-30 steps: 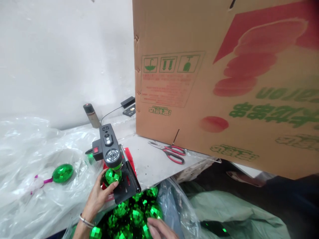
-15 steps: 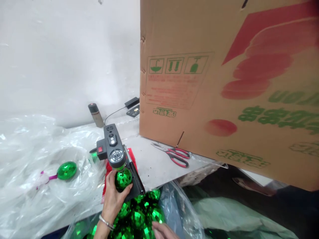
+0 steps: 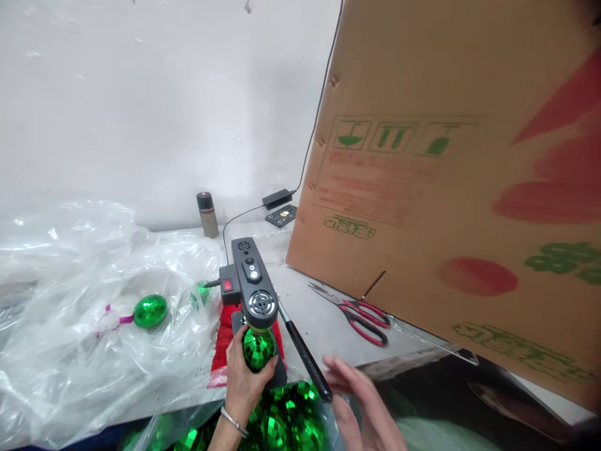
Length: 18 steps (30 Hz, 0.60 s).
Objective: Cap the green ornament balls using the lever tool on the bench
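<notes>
My left hand (image 3: 246,376), with a silver bangle at the wrist, grips a shiny green mirror ball (image 3: 259,348). Its fingers wrap the ball's left side and the thumb presses from the lower right. The ball sits directly under the round head of a small dark grey bench machine (image 3: 253,275) with a red switch. From the machine's right side a lever with a black handle (image 3: 307,362) slants down toward me. Just right of the handle's end is my right hand (image 3: 364,404), fingers and thumb apart, holding nothing.
Several green mirror balls (image 3: 275,429) fill a clear bag below the table edge. Red-handled scissors (image 3: 364,319) lie beside a large cardboard box (image 3: 399,250). Clear plastic sheeting (image 3: 70,326) covers the left, with a green ornament (image 3: 150,311) on it. A spray can (image 3: 207,215) stands behind.
My right hand has risen from the bag of balls to beside the lever handle, its fingers spreading. The left hand keeps the ball under the machine head. The view has turned left.
</notes>
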### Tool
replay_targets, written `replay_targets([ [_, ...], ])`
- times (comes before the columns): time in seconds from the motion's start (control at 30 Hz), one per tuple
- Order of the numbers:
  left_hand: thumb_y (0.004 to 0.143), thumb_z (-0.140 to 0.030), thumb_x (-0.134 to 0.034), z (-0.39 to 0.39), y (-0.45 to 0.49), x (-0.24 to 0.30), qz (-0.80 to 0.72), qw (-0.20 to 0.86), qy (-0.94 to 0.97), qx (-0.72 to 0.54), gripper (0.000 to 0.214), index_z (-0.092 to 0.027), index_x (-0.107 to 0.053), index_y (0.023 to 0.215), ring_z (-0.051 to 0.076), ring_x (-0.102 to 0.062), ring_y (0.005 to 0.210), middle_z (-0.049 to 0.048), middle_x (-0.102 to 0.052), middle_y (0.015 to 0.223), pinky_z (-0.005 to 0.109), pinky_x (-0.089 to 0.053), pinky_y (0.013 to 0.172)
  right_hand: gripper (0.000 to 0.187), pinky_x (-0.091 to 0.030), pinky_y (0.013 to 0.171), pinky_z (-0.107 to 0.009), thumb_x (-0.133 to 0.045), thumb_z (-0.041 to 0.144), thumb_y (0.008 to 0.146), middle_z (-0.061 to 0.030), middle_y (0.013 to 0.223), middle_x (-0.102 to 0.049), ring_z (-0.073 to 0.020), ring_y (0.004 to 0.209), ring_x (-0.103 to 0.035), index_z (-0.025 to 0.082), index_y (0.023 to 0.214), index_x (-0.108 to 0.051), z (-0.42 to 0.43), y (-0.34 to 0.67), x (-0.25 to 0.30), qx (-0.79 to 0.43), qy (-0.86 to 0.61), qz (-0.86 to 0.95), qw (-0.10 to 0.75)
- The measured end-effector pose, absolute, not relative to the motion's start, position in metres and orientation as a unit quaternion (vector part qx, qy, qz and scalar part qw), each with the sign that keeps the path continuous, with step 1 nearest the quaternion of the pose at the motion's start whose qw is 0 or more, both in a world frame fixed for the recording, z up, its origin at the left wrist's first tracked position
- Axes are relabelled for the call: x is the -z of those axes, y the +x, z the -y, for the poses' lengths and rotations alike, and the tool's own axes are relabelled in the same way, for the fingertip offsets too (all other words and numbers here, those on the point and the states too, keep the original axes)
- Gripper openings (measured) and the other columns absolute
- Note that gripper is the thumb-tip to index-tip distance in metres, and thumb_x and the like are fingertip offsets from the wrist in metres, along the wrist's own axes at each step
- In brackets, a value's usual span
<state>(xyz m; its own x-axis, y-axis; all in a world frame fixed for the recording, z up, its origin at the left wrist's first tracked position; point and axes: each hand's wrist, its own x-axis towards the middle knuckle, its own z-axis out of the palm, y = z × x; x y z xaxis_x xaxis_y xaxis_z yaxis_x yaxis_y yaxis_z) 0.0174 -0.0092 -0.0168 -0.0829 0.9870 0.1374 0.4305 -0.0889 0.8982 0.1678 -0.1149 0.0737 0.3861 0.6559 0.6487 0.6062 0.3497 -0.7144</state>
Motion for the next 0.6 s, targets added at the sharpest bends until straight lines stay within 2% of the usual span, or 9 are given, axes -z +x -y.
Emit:
replay_targets([
  [0.13,0.064,-0.047,-0.072,0.009,0.019,0.017,-0.592,0.315,0.603,-0.432,0.075,-0.013,-0.052,0.127,0.037,-0.054,0.119,0.0177,-0.061,0.124,0.06,-0.042,0.103,0.05,-0.061,0.072,-0.032,-0.056,0.031,0.095,-0.0172,0.125,-0.061,-0.0211,0.093,-0.068,0.02,0.143,-0.045,0.088,0.172,-0.098,0.044,-0.492,0.646,0.581],
  [0.23,0.064,-0.046,-0.073,0.01,0.019,0.018,-0.591,0.303,0.608,-0.435,0.074,-0.014,-0.053,0.127,0.037,-0.054,0.118,0.0177,-0.061,0.125,0.059,-0.044,0.101,0.052,-0.061,0.077,-0.035,-0.054,0.042,0.096,-0.017,0.12,-0.063,-0.0238,0.101,-0.065,0.018,0.141,-0.046,0.075,0.165,-0.112,0.09,-0.465,0.67,0.571],
  [0.33,0.065,-0.045,-0.073,0.01,0.02,0.018,-0.588,0.293,0.614,-0.436,0.072,-0.014,-0.053,0.126,0.036,-0.056,0.117,0.0171,-0.063,0.123,0.058,-0.045,0.1,0.043,-0.06,0.076,-0.033,-0.05,0.043,0.097,-0.0146,0.106,-0.068,-0.023,0.098,-0.066,0.014,0.129,-0.056,0.065,0.155,-0.122,0.093,-0.433,0.677,0.588],
  [0.47,0.064,-0.047,-0.073,0.01,0.02,0.018,-0.584,0.295,0.615,-0.439,0.074,-0.013,-0.053,0.126,0.036,-0.057,0.116,0.0182,-0.064,0.121,0.058,-0.045,0.1,0.019,-0.055,0.06,-0.027,-0.046,0.024,0.099,-0.006,0.079,-0.067,-0.0165,0.072,-0.066,0.018,0.1,-0.064,0.053,0.144,-0.126,0.032,-0.407,0.679,0.61],
  [0.6,0.063,-0.045,-0.071,0.011,0.02,0.018,-0.582,0.293,0.613,-0.447,0.07,-0.014,-0.055,0.124,0.036,-0.058,0.114,0.0173,-0.065,0.12,0.059,-0.045,0.099,0.026,-0.048,0.053,-0.024,-0.039,0.019,0.1,-0.0018,0.072,-0.062,-0.0119,0.06,-0.059,0.019,0.086,-0.061,0.049,0.136,-0.116,0.007,-0.419,0.636,0.648],
])
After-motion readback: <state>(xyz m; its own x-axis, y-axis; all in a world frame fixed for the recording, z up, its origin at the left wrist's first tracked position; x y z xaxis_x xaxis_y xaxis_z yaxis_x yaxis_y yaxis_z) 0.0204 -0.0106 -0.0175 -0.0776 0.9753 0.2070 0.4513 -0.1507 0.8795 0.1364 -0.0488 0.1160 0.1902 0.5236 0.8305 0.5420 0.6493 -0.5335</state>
